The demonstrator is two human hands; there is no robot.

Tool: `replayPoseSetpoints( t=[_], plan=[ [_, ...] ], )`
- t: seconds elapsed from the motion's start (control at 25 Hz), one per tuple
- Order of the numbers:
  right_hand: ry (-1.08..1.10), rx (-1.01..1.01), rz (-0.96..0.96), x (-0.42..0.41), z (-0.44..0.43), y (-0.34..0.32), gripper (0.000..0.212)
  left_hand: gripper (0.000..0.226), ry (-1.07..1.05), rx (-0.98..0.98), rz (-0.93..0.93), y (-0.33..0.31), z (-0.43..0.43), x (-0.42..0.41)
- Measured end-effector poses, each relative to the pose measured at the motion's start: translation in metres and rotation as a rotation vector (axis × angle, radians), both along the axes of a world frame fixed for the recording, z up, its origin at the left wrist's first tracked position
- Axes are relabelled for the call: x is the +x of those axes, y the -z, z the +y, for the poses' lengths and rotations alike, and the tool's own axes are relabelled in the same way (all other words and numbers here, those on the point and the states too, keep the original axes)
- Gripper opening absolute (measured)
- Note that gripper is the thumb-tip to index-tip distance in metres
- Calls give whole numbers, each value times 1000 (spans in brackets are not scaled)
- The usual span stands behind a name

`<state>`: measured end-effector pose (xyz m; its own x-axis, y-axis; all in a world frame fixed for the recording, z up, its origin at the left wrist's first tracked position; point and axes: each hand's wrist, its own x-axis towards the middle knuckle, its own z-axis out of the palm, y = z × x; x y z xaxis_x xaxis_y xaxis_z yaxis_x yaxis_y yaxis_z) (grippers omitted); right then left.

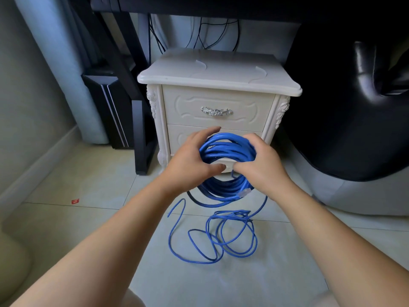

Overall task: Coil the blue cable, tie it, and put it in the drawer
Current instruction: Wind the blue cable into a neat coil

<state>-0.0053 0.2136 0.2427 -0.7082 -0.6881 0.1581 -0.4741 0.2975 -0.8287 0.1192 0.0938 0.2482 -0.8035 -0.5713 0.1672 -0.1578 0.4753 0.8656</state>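
Observation:
A blue cable point(228, 149) is partly wound into a thick coil held up in front of a white nightstand. My left hand point(190, 160) grips the coil's left side, thumb toward the middle. My right hand point(263, 165) grips the right side, fingers curled over the strands. A clear plug end point(245, 193) hangs from the coil's lower part. The rest of the cable point(221, 238) lies in loose loops on the tiled floor below. The nightstand's top drawer point(218, 105) is closed, with a silver handle point(216, 111). The lower drawer is mostly hidden behind the coil and hands.
The white nightstand point(217, 69) stands under a dark desk. A black desk leg point(141, 138) and a black computer case point(110, 107) are left of it. A black chair point(354, 111) fills the right. A small red scrap point(75, 201) lies on the floor at left.

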Motion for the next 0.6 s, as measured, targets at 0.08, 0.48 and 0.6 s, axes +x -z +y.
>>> replayPoseSetpoints(
  t=[0.08, 0.48, 0.6],
  plan=[
    [-91, 10, 31, 1, 1, -3, 41, 75, 13, 32, -8, -2, -2, 1],
    [-104, -179, -249, 5, 0, -7, 60, 28, -149, 138, 34, -3, 2, -6],
    [-184, -180, -513, 0, 3, -5, 56, 19, -211, 280, 88, -5, 4, -7]
  ],
)
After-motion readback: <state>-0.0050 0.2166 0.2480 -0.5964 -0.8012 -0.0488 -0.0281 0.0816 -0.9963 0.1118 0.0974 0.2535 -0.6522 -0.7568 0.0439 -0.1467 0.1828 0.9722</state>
